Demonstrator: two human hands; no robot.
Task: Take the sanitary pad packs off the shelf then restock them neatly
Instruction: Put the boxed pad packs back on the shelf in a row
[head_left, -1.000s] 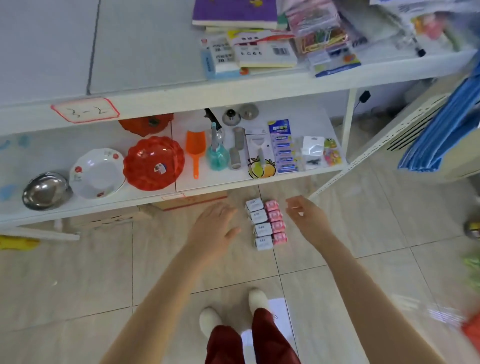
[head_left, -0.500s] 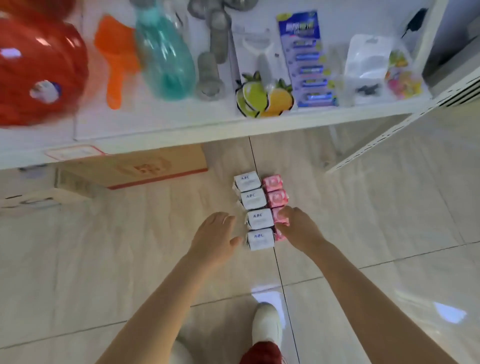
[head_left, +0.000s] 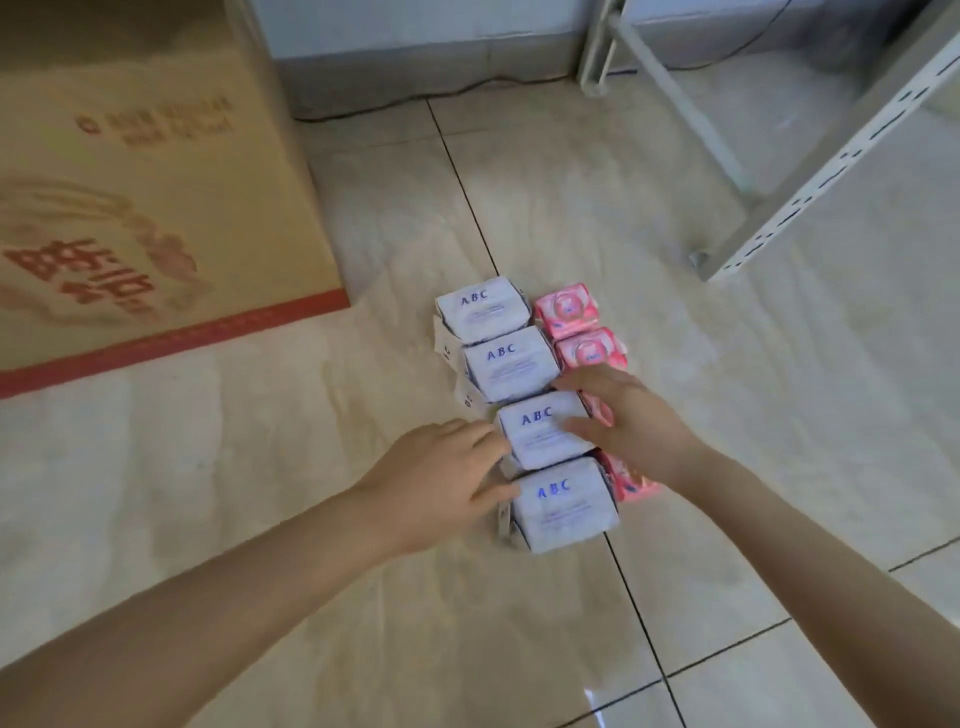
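Gathering stock from the tiled floor (head_left: 363, 597), entry as follows.

Item one: four white packs (head_left: 519, 371) marked ABC, laid in a single column running away from me, each touching the next. Item two: pink packs (head_left: 569, 306), a second column just beside the white on the right; two show fully, the nearer ones are largely covered by my right hand, so I cannot give their count with certainty.

My left hand (head_left: 441, 493): fingers loosely spread, tips touching the left edges of the two nearest white packs, holding nothing. My right hand (head_left: 628, 426): fingers open and flattened over the seam between the columns, thumb resting on the third white pack, other fingers reaching toward the second; it presses but has not closed on anything.

Surroundings: cardboard box (head_left: 145, 197) with red print to the left, well apart from the packs; shelf upright (head_left: 831, 156), perforated metal, to the right; no shelf board is in view.

Handling note, my judgement: the soft wrappers will likely slip if pinched singly. Better to squeeze the columns together from both sides, palms flat, and lift several as one block, keeping printed faces up so they go back on the shelf aligned. Loose flaps on the left edges could snag; tuck them under first.
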